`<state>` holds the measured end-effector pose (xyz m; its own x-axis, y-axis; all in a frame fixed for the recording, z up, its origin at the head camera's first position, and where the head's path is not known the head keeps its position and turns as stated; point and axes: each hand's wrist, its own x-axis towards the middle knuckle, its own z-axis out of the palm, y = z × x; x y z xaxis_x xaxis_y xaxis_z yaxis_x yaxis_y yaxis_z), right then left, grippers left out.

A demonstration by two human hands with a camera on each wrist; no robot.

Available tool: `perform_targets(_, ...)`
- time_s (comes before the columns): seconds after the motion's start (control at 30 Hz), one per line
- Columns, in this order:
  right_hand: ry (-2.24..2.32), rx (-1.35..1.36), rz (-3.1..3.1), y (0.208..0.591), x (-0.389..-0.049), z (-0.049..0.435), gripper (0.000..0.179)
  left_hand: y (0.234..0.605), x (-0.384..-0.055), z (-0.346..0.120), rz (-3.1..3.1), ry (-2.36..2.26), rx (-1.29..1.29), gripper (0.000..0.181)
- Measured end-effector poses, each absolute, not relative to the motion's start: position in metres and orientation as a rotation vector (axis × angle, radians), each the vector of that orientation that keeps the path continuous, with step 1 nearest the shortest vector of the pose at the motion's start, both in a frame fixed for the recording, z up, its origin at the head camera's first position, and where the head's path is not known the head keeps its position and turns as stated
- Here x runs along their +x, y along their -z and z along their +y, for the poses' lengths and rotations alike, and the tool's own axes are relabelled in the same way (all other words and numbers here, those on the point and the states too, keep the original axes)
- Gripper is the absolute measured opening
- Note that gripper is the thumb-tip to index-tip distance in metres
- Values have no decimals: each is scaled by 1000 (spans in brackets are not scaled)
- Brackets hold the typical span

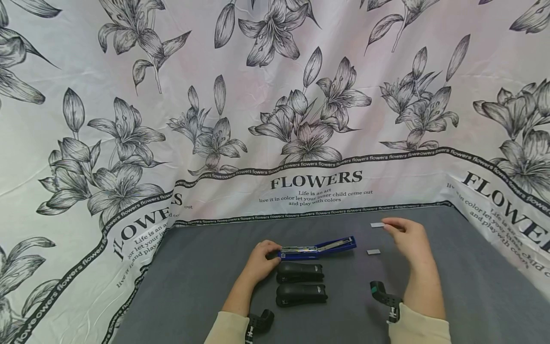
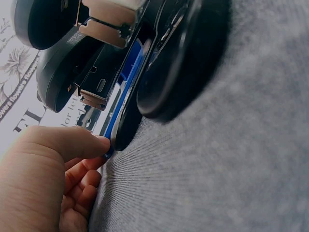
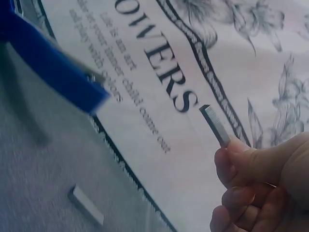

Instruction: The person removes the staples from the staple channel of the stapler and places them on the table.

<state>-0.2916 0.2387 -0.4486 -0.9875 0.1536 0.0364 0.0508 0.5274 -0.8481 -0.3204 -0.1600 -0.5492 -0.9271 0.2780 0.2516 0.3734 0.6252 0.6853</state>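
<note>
A blue stapler [image 1: 318, 249] lies opened out on the grey cloth, its top swung away to the right. My left hand [image 1: 260, 262] pinches its left end between thumb and fingers; the left wrist view shows the thumb on the blue edge [image 2: 116, 118]. Between thumb and forefinger my right hand [image 1: 406, 239] holds up a strip of staples [image 3: 216, 126], to the right of the stapler. A second strip of staples [image 1: 373, 252] lies on the cloth below that hand.
Two black staplers [image 1: 299, 273] [image 1: 301, 294] lie side by side just in front of the blue one, close to my left hand. A white flower-printed curtain [image 1: 318, 188] stands behind the grey cloth [image 1: 193, 286] and along both sides.
</note>
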Motion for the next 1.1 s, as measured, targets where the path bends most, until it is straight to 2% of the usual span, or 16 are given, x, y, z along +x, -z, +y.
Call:
perform_targets(0.43,-1321,-436,-2720,469,-292,263,32,547,-320,-159,-2730,1182,-543,27)
perform_targets(1.1,-1172,-497,-2829,502,-296,274,27,549,-319,-159,-2712,1177,-545,27)
